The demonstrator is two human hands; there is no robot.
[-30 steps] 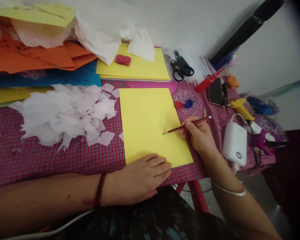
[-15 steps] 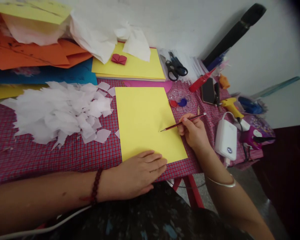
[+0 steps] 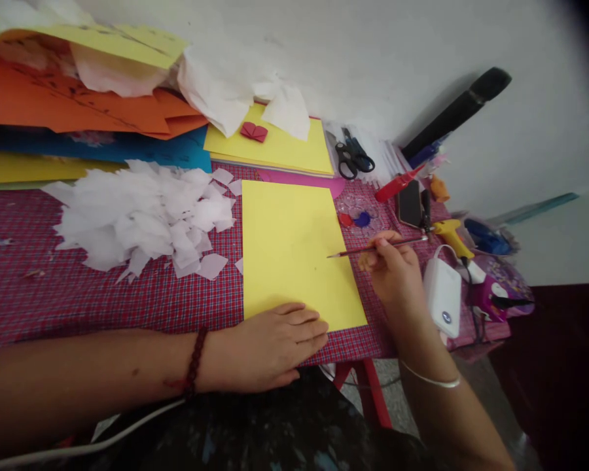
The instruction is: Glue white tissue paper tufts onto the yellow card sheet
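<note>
Nearest to me, the person's left hand [image 3: 275, 343] lies flat on the near edge of a plain yellow rectangular paper sheet [image 3: 289, 229], fingers close together with nothing clasped in them. The sheet lies on the desk, over a red-and-blue checked cloth [image 3: 201, 304]. Above its right side the right hand [image 3: 392, 265] keeps its grip clamped on a slim dark-red and black pencil [image 3: 358, 250]. The tip has just slid rightward, leaving a tiny dark mark [image 3: 315, 268] in plain sight; I take it as a pause in the marking, the page otherwise looking bare. Whether the tip touches paper, I can't tell. Left of the sheet sits a heap of white tissue-paper pieces [image 3: 137, 216]; beyond its right edge, a clear dish [image 3: 352, 206] with red and blue blotches, and farther back, black-handled scissors [image 3: 347, 162].
</note>
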